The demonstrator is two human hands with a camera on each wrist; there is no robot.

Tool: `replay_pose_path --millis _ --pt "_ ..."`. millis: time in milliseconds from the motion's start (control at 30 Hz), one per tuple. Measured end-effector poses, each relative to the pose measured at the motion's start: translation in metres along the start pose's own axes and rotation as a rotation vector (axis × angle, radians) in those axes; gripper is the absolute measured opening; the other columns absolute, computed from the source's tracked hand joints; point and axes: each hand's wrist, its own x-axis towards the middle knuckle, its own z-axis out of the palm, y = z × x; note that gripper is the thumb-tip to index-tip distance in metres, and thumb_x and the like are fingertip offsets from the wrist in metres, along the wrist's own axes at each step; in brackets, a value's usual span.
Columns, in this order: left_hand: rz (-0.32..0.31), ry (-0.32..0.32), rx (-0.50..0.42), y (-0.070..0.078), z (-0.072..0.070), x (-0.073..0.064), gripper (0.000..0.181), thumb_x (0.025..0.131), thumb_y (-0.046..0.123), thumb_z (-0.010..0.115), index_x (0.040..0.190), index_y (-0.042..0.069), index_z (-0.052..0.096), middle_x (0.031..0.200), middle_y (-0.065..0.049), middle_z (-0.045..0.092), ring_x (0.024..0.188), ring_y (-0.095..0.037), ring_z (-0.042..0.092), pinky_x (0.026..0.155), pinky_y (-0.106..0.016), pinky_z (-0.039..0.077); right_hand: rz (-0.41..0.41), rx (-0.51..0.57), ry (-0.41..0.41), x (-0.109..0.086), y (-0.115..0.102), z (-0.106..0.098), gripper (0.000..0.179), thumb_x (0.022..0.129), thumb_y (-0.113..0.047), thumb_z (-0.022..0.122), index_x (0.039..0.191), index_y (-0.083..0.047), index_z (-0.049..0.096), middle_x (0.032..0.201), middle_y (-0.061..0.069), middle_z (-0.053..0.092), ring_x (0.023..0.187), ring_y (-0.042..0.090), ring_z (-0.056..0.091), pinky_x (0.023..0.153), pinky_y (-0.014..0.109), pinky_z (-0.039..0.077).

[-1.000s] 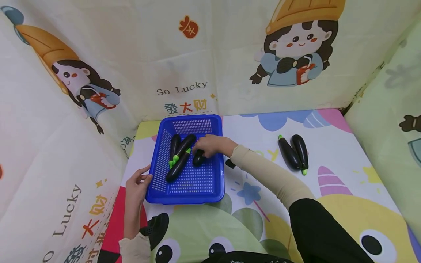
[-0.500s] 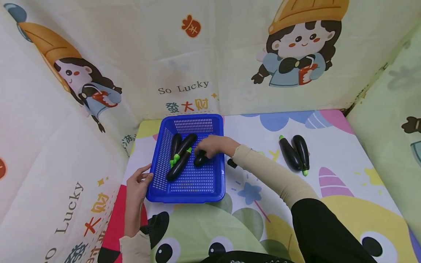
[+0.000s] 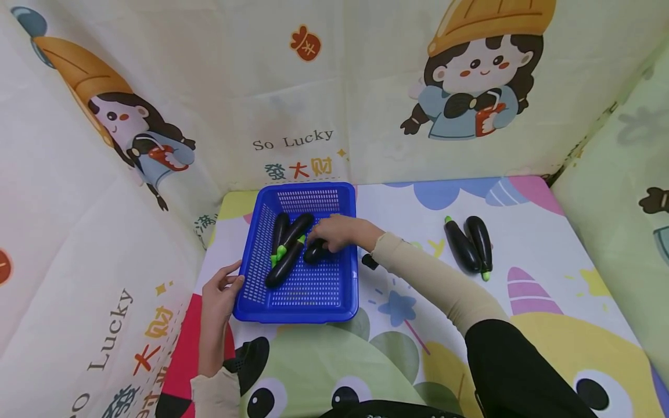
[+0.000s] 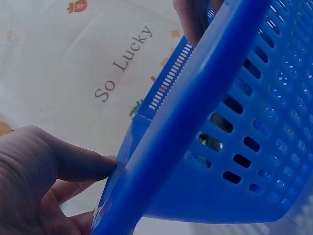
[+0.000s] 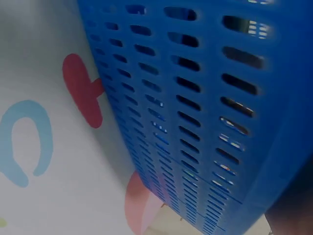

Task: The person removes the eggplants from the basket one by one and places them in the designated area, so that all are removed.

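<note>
over the last second we saw only a small change: the held eggplant (image 3: 315, 253) swung a little, its blunt dark end now turned more to the left, closer to the three eggplants (image 3: 285, 265) lying at the left of the blue basket (image 3: 295, 317). whether it had come to touch the nearest of them we could not tell. the right hand (image 3: 337, 231) had its fingers curled round this eggplant's upper part, low inside the basket, near the right wall. the left hand (image 3: 217, 296) stayed as it was, pinching the basket's left rim between thumb and fingers. we took this to mean that the eggplant's lie was being adjusted while the basket was steadied; letting go was not yet done. the two eggplants (image 3: 478, 241) on the tablecloth (image 3: 528, 232), to the right of the basket and well apart from it, had not moved. the right wrist view gave us mostly the basket's slotted outer wall, so we judged that grip from the head view alone.

we found no brand or label on the eggplants, and could make out none on the basket. on the back cloth we read "so lucky" (image 3: 292, 140) over the characters 發大财 (image 3: 298, 169), in dark teal, red and yellow. the left cloth repeated the sideways lettering (image 3: 111, 331), partly cut off at the edge.
</note>
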Motion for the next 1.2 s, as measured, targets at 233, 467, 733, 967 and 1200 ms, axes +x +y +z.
replay_pose_path --millis 233,467,733,967,1200 --pt "0.017 0.013 0.002 -0.001 0.001 0.001 0.041 0.106 0.017 0.06 0.147 0.017 0.061 0.119 -0.025 0.067 0.076 -0.013 0.06 0.07 -0.016 0.052 -0.037 -0.037 0.151 -0.007 -0.006 -0.009 0.042 0.105 -0.023 0.06 0.147 -0.027 0.059 0.146 -0.001 0.062 0.132 0.025 0.055 0.119 0.056 0.04" --pt "0.0 0.004 -0.003 -0.001 0.001 0.0 0.042 0.106 0.018 0.06 0.148 0.018 0.06 0.123 -0.026 0.066 0.079 -0.012 0.062 0.071 -0.015 0.053 -0.021 -0.049 0.305 -0.015 -0.008 -0.013 0.043 0.106 -0.028 0.06 0.149 -0.031 0.057 0.147 -0.002 0.061 0.135 0.023 0.052 0.118 0.051 0.039" --pt "-0.002 0.016 -0.012 -0.002 0.001 0.002 0.041 0.105 0.017 0.062 0.146 0.019 0.063 0.11 -0.017 0.069 0.075 -0.013 0.06 0.069 -0.017 0.052 0.003 0.024 0.494 -0.032 -0.014 -0.018 0.042 0.105 -0.027 0.061 0.147 -0.025 0.059 0.136 0.001 0.066 0.126 0.024 0.056 0.105 0.046 0.047" --pt "0.0 0.014 -0.014 -0.003 0.0 0.003 0.041 0.105 0.017 0.062 0.146 0.018 0.062 0.107 -0.013 0.069 0.075 -0.012 0.061 0.069 -0.016 0.053 0.05 0.066 0.618 -0.044 -0.015 -0.017 0.043 0.104 -0.027 0.061 0.146 -0.019 0.059 0.134 0.006 0.067 0.123 0.026 0.059 0.102 0.045 0.05" --pt "-0.008 0.002 -0.007 -0.004 0.0 0.003 0.042 0.106 0.019 0.062 0.147 0.02 0.061 0.114 -0.018 0.068 0.077 -0.012 0.061 0.07 -0.016 0.053 0.151 0.113 0.752 -0.058 -0.014 -0.009 0.044 0.102 -0.027 0.063 0.145 -0.016 0.06 0.134 0.009 0.067 0.121 0.028 0.061 0.1 0.046 0.052"
